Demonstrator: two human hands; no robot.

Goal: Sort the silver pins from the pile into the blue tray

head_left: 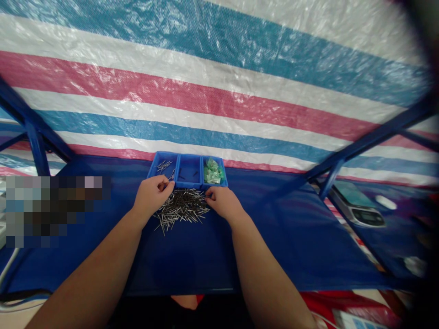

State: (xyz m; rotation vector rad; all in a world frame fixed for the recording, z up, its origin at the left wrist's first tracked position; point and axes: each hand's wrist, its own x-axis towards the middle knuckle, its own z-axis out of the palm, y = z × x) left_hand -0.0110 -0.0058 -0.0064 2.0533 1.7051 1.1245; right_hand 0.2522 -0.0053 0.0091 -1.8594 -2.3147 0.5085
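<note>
A pile of thin metal pins [181, 208] lies on the blue table in front of a blue tray [190, 184] with three compartments. The left compartment holds some pins [163, 166], the middle one a few dark pieces, the right one green plastic packets [213, 172]. My left hand [153, 194] is at the pile's upper left, beside the tray's front left corner, with thumb and fingers pinched on a thin metal pin. At the pile's right edge is my right hand [224, 201], its fingers pinched together; what they hold, if anything, is too small to tell.
A striped plastic sheet [212, 100] hangs behind the blue table [274, 237]. Blue metal frame bars [36, 146] stand at both sides. A scale [365, 212] sits beyond the table's right side. At the left is a blurred-out area, with a white cable below it.
</note>
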